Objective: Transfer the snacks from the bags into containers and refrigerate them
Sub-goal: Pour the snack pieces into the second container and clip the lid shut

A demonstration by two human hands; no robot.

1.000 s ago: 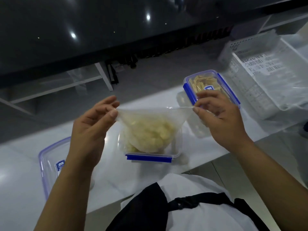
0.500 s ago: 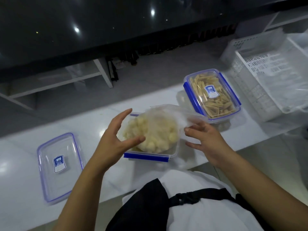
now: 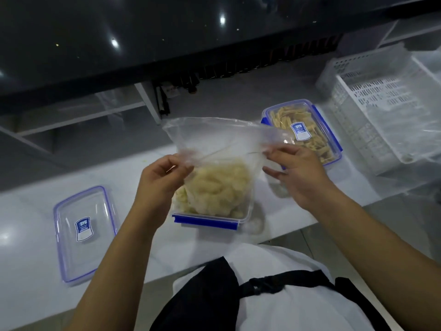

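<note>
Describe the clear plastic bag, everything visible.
The clear plastic bag is thin, see-through film, crumpled and held up over the open container. The left hand pinches its left edge and the right hand its right edge. Its upper part looks empty; pale yellow snacks show through the lower part, which reaches down into the container. Whether any snacks remain inside the bag is unclear.

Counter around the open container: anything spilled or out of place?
Possibly. A few pale pieces lie on the counter just right of the open container, outside it; they look like spilled snacks, though blur prevents certainty. The loose lid lies flat at the left. Both hands hold the bag.
</note>
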